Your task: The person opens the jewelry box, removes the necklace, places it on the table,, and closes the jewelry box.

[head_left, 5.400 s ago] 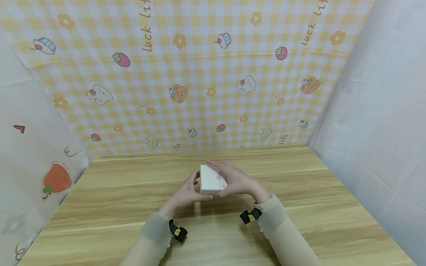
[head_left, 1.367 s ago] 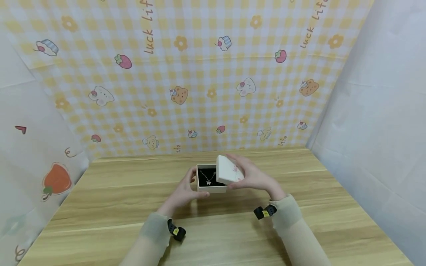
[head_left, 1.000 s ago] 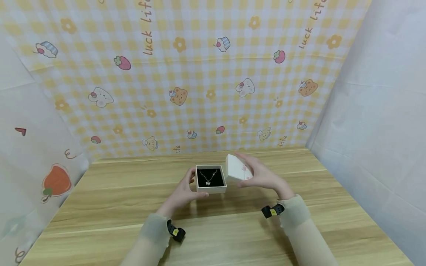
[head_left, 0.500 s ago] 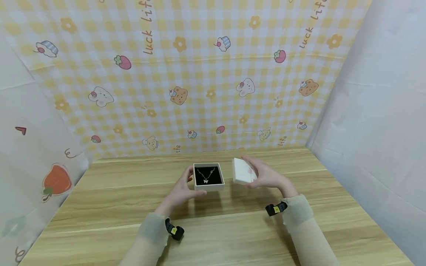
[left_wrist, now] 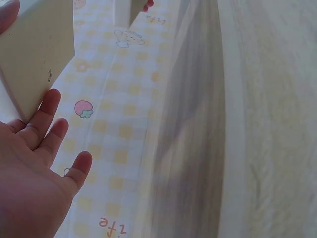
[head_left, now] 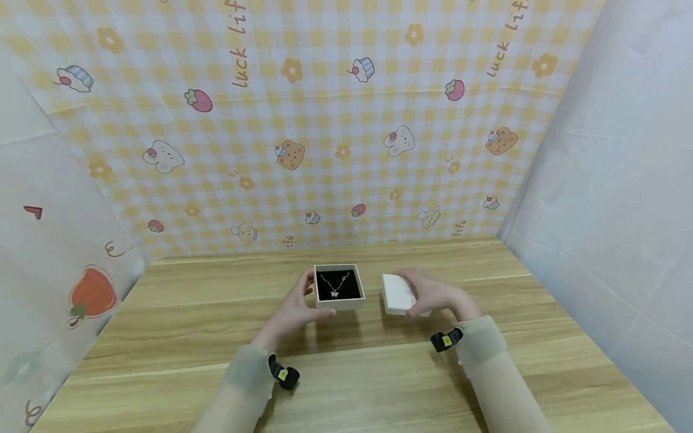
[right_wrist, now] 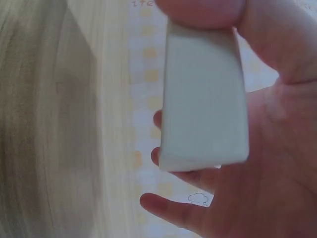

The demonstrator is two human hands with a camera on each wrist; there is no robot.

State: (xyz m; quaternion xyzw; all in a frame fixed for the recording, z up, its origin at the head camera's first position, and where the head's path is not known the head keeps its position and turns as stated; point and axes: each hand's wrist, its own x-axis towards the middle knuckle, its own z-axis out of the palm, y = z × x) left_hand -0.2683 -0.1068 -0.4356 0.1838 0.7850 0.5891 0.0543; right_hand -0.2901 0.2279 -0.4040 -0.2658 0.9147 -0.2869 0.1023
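Observation:
In the head view my left hand [head_left: 294, 310] holds a white jewelry box [head_left: 340, 305] by its left side, thumb at the front. The box is uncovered and tilted toward me. On its black insert lies a silver necklace [head_left: 334, 293] with a butterfly pendant. To the right, my right hand [head_left: 433, 294] grips the white box lid [head_left: 396, 294] from above, covering much of its top. The left wrist view shows the box's underside [left_wrist: 39, 54] above the spread fingers. In the right wrist view the lid's side [right_wrist: 205, 99] sits between thumb and fingers.
Both hands are over a wood-grain table [head_left: 346, 385]. Behind it hangs a yellow checked cloth [head_left: 346, 120] with cartoon prints. White cloth walls [head_left: 612, 180] close off both sides. A black wrist camera [head_left: 446, 340] is strapped at each cuff.
The lid has come off the box and moved right in my right hand, then sunk lower. The necklace has come into view. My left hand has shifted the box slightly left.

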